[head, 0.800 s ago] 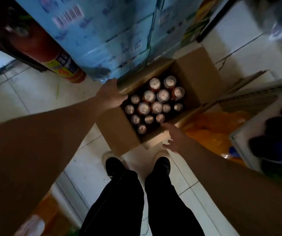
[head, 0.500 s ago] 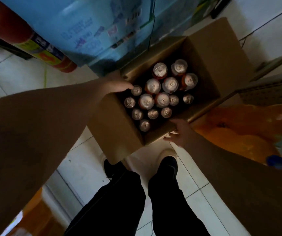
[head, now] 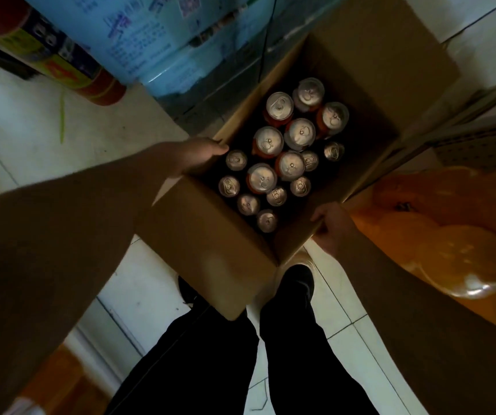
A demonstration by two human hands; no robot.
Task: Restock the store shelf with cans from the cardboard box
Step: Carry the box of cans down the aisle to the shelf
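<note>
An open brown cardboard box (head: 207,253) is held up in front of me, above my feet. Inside stand several cans (head: 270,142) with silver tops, some taller with orange sides, some lower and smaller. My left hand (head: 201,154) grips the box's left rim, fingers curled over the edge. My right hand (head: 332,227) holds the box's near right edge, fingers tucked under it. The shelf itself shows only as a grey perforated edge (head: 477,139) at the right.
Blue shrink-wrapped packs (head: 156,46) are stacked ahead on the left. A red and yellow canister (head: 70,70) lies at top left. Orange drink bottles (head: 450,235) sit at the right. White tiled floor (head: 16,130) lies around my black shoes (head: 299,280).
Both hands closed on the box's edges. The box came up off the floor and nearer to me, now filling more of the view.
</note>
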